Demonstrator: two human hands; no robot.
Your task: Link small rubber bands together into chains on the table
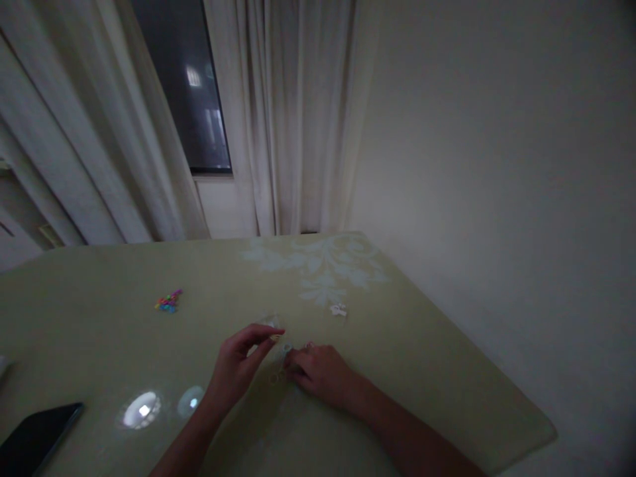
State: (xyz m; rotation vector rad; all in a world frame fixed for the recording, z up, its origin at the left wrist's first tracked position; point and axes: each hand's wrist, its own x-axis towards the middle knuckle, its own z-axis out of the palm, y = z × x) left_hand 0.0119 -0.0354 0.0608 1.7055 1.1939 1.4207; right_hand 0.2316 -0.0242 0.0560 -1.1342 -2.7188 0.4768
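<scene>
My left hand [237,361] is closed in a pinch above the table, with a small pale yellow loop-shaped piece [275,338] between thumb and fingertips. Just to its right, my right hand [320,372] rests low on the table with its fingers curled inward. A small light blue ring [287,348] shows at those fingertips, and a pale yellow ring [274,379] lies close by on the tabletop. Whatever the right fingers grip is hidden. Behind the left fingertips lies a clear, shiny piece [271,320] that looks like thin plastic.
The greenish table [209,285] carries a pile of small multicoloured pieces [169,302] at left and small white pieces [338,309] beyond my right hand. A dark flat device [40,437] lies at lower left. Curtains [293,119] and a wall [487,165] border the table.
</scene>
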